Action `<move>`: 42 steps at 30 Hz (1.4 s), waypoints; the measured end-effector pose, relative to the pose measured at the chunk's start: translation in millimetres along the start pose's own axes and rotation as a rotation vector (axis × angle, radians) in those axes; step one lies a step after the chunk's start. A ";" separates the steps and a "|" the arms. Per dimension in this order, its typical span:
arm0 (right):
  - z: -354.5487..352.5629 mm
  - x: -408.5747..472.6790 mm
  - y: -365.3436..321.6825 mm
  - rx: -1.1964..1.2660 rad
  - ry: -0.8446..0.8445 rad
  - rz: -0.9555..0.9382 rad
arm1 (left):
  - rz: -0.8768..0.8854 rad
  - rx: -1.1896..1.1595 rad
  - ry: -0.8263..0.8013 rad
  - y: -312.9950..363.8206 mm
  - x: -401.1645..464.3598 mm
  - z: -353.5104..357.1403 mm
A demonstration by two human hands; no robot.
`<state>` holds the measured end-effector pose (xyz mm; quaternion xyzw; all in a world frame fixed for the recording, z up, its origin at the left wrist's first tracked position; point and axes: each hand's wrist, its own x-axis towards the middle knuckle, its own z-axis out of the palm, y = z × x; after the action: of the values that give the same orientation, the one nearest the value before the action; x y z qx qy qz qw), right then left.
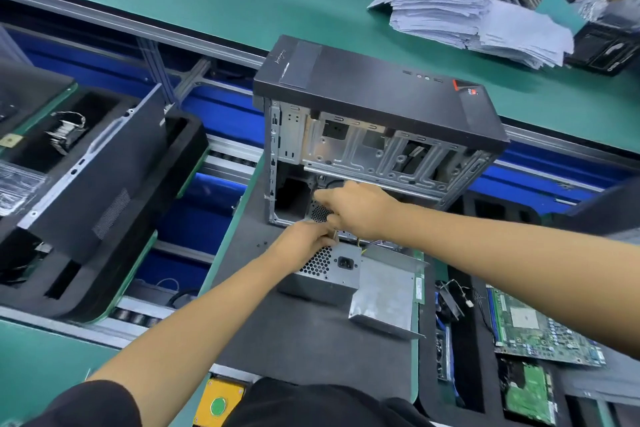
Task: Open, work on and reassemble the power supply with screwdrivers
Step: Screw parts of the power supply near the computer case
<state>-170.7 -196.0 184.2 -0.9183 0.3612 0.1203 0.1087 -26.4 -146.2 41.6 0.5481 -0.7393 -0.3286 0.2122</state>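
- Side panel [104, 180] leans on a foam tray on the conveyor, well apart from the work; no risk there, in my judgement, unless the line moves
- Loose screws [262, 244] lie as small dark specks on the grey mat [311, 340] just left of the left hand; a sweeping forearm could scatter them off the table, and reassembly would then come up short
- Left hand [303, 241] rests on the top far edge of the power supply [327, 269], fingers curled over it in a steadying grip; whether the thumb pinches anything I cannot tell. If this hand slackens while the other one tugs, the unit may slide or tip toward the case
- Power supply sits on the mat just in front of the open case [374, 135], socket face toward the camera, wires running from its back into the case; pulling it away before the wires are free could strain them
- Right hand [353, 208] reaches into the case opening with forefinger out and the other fingers curled; what it holds, if anything, is hidden. Bare sheet-metal edges around it could cut the hand
- Metal cover [388, 295] leans against the unit's right side and could be knocked down
- Motherboard [540, 326] lies at far right under the right forearm; a dropped elbow could damage it
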 end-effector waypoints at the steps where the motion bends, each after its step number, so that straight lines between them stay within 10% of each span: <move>1: -0.3 -0.9 -0.8 0.029 0.021 0.048 | 0.009 -0.009 -0.015 0.7 -1.0 -1.2; 6: -6.3 -5.5 -3.8 -0.052 0.025 0.182 | 0.084 -0.072 0.165 -21.8 -25.6 -29.4; 9: -6.3 -10.3 -7.9 -0.120 0.050 0.178 | -0.210 0.019 0.431 -66.6 -60.8 -46.9; 14: 0.2 -16.7 -16.3 -0.068 0.138 0.266 | -0.534 -0.045 0.166 -117.1 -108.5 -36.1; 27: 23.9 -58.3 -23.9 0.229 0.274 0.566 | -0.269 0.112 -0.040 -110.4 -81.5 -2.0; 42: 7.9 -59.1 -47.8 0.519 0.289 0.512 | -0.108 -0.386 0.229 -47.0 -80.7 -32.7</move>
<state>-180.9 -121.9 199.9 -0.7481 0.6084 -0.0823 0.2519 52.1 -86.4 34.3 0.5697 -0.6036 -0.4105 0.3776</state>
